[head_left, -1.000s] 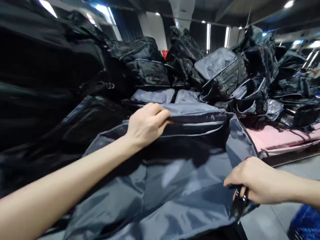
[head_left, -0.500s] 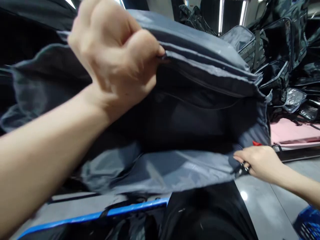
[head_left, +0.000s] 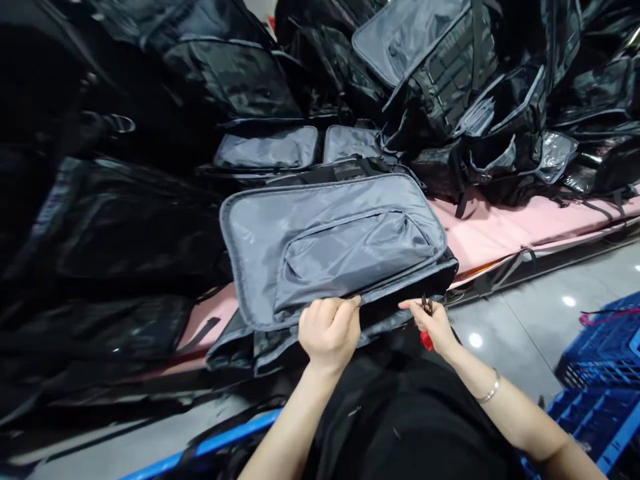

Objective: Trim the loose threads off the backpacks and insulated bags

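A black bag turned to show its grey lining lies flat on the pink-covered table, a zipped inner pocket facing up. My left hand is closed, pinching the bag's near grey edge at its middle. My right hand is closed on a small dark tool with a red part, perhaps thread snips, held at the bag's near right edge just beside the left hand. A bracelet shows on the right wrist.
Heaps of black bags cover the table's back and left. Blue plastic crates stand on the shiny grey floor at the right. A blue bar runs along the bottom left by my dark clothing.
The bag, lifted up and held open half a second ago, now lies flat on the table. My left hand came down to its near edge; my right hand moved in beside it.
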A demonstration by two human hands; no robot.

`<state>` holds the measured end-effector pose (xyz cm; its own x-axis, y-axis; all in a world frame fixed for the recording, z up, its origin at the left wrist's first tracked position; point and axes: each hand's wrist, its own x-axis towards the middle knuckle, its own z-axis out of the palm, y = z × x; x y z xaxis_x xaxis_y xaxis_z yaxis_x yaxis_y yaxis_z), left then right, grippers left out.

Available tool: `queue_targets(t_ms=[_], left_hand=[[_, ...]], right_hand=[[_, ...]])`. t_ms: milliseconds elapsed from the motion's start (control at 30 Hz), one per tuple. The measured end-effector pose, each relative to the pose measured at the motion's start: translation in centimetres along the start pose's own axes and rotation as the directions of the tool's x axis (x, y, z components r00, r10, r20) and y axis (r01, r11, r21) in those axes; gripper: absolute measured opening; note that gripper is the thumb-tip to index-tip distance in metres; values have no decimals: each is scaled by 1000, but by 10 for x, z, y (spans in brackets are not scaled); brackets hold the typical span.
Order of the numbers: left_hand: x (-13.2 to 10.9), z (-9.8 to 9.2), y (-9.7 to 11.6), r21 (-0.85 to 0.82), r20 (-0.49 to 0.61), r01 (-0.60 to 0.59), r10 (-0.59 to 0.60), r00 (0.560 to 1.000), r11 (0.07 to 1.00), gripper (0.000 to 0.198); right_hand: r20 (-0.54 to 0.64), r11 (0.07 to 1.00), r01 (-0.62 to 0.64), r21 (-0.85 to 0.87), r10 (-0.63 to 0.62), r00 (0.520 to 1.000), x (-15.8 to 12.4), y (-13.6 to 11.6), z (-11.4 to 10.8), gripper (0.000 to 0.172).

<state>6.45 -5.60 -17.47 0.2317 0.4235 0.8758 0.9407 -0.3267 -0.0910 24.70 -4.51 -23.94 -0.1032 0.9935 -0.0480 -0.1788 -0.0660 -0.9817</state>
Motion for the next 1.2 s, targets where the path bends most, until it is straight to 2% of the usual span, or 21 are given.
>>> queue_targets(t_ms=[67, 167, 267, 333, 367, 400, 433, 467, 500, 533, 567, 600, 667, 800, 900, 1033, 1100, 1200], left_hand=[[-3, -5, 5, -26, -11, -1, 0, 1000, 1000, 13], [-10, -15, 13, -45, 11, 49, -49, 999, 998, 16], [-23, -25, 23, -81, 58, 189, -184, 981, 979, 15], [-32, -30, 33, -188, 79, 350, -341, 937, 918, 14], [-36, -31, 38, -266, 114, 467, -454, 884, 843, 13], [-38, -32, 43, -347, 191, 605, -578, 793, 717, 12], [-39, -32, 47, -409, 301, 742, -688, 660, 532, 12], [-39, -32, 51, -439, 422, 843, -757, 499, 311, 14], [-38, -30, 54, -440, 526, 894, -780, 339, 92, 19], [-35, -29, 57, -427, 600, 899, -773, 206, -93, 23], [-32, -27, 59, -416, 644, 880, -757, 108, -228, 27], [-29, -25, 61, -411, 665, 854, -746, 43, -317, 29], [-22, -21, 66, -402, 696, 811, -718, -31, -425, 33], [-11, -12, 72, -416, 733, 701, -670, -120, -580, 34], [-5, -4, 71, -467, 709, 623, -687, -161, -628, 31], [-3, 0, 68, -517, 679, 588, -716, -161, -622, 31], [-3, -1, 68, -507, 684, 603, -713, -153, -616, 32], [-3, -4, 71, -489, 706, 638, -700, -111, -595, 31]], right_hand=[[-46, 994, -7, 110, 13, 999, 6, -3, 11, 39], [-99, 986, 24, 164, -8, 995, 10, -10, 24, 53], [-94, 965, 4, 261, 21, 995, 7, -14, 32, 53], [-72, 940, -24, 340, 51, 996, 5, -15, 35, 51], [-60, 932, -33, 362, 59, 996, 4, -16, 35, 51], [-48, 927, -39, 373, 61, 997, 3, -16, 35, 51], [-40, 925, -42, 377, 62, 997, 2, -17, 34, 51], [-36, 923, -46, 381, 65, 997, 2, -17, 34, 51], [-32, 920, -55, 387, 73, 997, 1, -18, 33, 51], [-30, 917, -64, 394, 82, 996, 0, -19, 33, 52], [-27, 914, -71, 400, 90, 996, -1, -20, 33, 52], [-25, 911, -76, 405, 94, 995, -2, -21, 33, 52], [-20, 911, -71, 406, 87, 996, -4, -22, 33, 52], [-4, 933, -46, 357, 51, 999, -7, -21, 36, 48], [-14, 973, -26, 231, 30, 999, -7, -21, 36, 43], [-74, 997, 27, -66, -32, 997, -15, -24, 26, 27], [-73, 968, 90, -233, -110, 991, -25, -27, 17, 19], [-63, 900, 164, -404, -206, 976, -42, -29, 7, 20]])
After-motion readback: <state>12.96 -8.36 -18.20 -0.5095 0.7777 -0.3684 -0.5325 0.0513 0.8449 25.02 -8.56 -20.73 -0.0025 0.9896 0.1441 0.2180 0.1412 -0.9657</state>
